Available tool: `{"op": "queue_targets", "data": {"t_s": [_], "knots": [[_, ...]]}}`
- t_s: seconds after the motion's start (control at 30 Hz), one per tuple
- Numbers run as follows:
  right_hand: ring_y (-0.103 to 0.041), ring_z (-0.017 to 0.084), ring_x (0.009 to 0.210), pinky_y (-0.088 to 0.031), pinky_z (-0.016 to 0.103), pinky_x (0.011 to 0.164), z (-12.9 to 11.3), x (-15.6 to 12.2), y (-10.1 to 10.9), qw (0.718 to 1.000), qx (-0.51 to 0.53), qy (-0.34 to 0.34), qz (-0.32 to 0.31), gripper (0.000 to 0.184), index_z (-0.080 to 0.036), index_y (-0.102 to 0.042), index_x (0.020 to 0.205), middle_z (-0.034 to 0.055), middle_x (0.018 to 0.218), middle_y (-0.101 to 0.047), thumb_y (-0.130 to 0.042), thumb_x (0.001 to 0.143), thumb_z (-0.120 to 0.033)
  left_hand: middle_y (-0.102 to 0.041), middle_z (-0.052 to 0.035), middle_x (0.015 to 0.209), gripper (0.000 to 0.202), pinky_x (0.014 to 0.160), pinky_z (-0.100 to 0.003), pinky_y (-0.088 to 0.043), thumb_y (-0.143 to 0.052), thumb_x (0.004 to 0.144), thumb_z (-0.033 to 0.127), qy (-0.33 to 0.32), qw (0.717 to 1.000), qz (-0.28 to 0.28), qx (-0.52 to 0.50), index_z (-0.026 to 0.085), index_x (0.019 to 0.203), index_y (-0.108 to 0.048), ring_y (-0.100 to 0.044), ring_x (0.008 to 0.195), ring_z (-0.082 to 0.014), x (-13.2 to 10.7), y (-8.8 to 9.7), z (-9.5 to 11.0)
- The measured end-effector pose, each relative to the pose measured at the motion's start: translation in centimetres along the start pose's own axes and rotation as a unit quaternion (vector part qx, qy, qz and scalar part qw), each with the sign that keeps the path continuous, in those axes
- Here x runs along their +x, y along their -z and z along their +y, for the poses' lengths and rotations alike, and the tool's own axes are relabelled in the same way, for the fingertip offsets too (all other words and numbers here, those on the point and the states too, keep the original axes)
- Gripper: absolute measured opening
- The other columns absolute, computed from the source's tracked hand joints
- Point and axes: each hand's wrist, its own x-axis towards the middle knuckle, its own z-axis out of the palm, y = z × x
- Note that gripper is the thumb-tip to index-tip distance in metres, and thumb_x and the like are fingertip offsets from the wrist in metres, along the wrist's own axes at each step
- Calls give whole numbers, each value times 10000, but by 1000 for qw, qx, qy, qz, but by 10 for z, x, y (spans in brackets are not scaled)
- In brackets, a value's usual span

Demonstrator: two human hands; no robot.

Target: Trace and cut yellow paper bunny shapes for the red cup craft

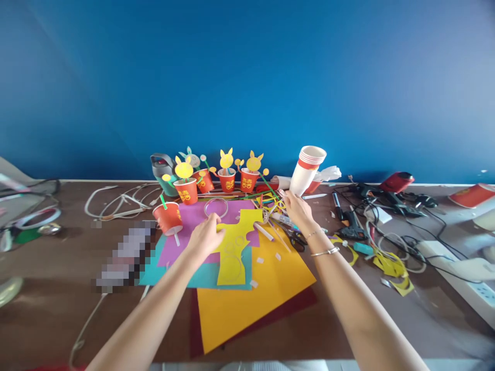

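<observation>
My left hand (206,236) rests over the purple and yellow paper, fingers loosely bent and thumb apart. Its fingertips are next to a clear ring-shaped roll (215,200), perhaps tape. Under and right of that hand lies a cut yellow sheet (232,263) with circle outlines. Farther right, my right hand (297,208) reaches into a jumble of coloured strips (270,202); its fingers are closed, and what they hold is too small to name. Just behind it leans a stack of white paper cups (305,170).
Red cups with yellow bunny faces (226,178) stand along the blue wall; another red cup (168,217) is tilted at left. Orange card (255,309) lies in front. At right are a glue gun (351,226), scissors (297,240), cables and a power strip (460,278).
</observation>
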Motion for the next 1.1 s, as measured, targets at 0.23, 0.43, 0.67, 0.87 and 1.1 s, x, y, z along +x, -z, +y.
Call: {"op": "queue_targets", "data": {"t_s": [0.23,0.43,0.67,0.87,1.1], "knots": [[-627,268,785,-421,328,656,18,-5,-20,988,136,17,78,293,-142,-579,1027,159,884,-673,-315,971,-256,-663,-79,985,124,803,-332,-528,-554,884,158,-251,956,-83,128,179,954,-654,-648,944,-228,-38,-11,10],[-559,229,631,-377,306,585,19,-13,-25,975,172,98,105,252,-215,-528,873,62,685,-590,-333,961,-349,-664,-85,1062,195,852,-360,-531,-521,884,80,-305,947,-63,86,164,977,-671,-640,997,-234,-38,-27,-10],[-561,234,676,-418,334,629,6,-15,-30,959,191,144,153,263,-218,-502,892,75,733,-595,-300,978,-362,-673,-71,1045,188,868,-401,-528,-551,874,87,-347,936,-2,54,176,992,-667,-620,981,-241,-38,-39,-17],[-529,226,611,-390,320,573,5,-17,-33,962,164,149,160,226,-239,-456,813,57,684,-571,-330,975,-333,-669,-85,1081,217,828,-355,-540,-472,906,78,-353,935,18,28,160,989,-655,-643,944,-211,-38,-44,-20],[-555,219,660,-432,319,605,-2,-23,-28,954,170,172,179,224,-223,-503,876,60,726,-603,-332,984,-320,-684,-69,999,199,846,-364,-537,-495,905,91,-368,929,31,9,175,932,-673,-635,950,-213,-35,-45,-22]]}}
